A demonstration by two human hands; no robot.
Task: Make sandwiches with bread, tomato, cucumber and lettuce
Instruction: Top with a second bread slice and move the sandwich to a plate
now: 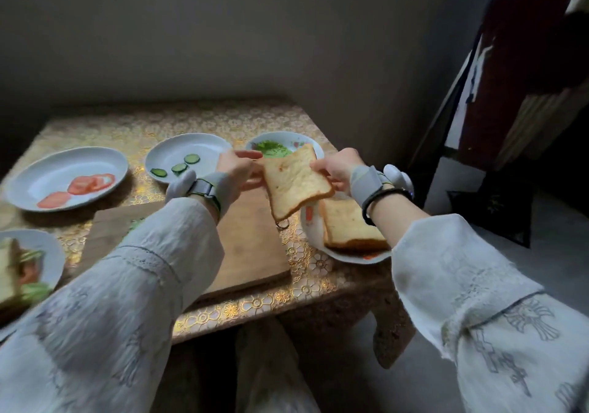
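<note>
- I hold one bread slice [294,184] up in the air with both hands, above the far right corner of the wooden cutting board [245,243].
- My left hand [237,170] pinches the slice's left edge, fingers curled onto it, thumb side towards the far plates.
- My right hand [336,168] pinches the slice's upper right edge between thumb and fingers.
- The slice hangs tilted, its far corner high and its near corner dipping towards the board's right edge.
- Just right of the board, a white plate [314,237] carries a stack of more bread [349,226], partly under my right wrist.
- Beyond the board, a plate with green lettuce [274,149] sits right behind the lifted slice.
- Beyond the board and a little left, another plate [178,154] holds three cucumber slices [179,167].
- Far left of the board, a larger plate [57,167] holds tomato slices [90,183].
- Near left of the board, at the picture's edge, a plate [47,250] carries a made sandwich [19,272] with green and red filling showing.
- The board lies on a table [306,288] covered with a gold flowered cloth; something green peeks out on the board beside my left sleeve [153,269], too hidden for me to name.
- Both wrists wear grey straps with white devices.
</note>
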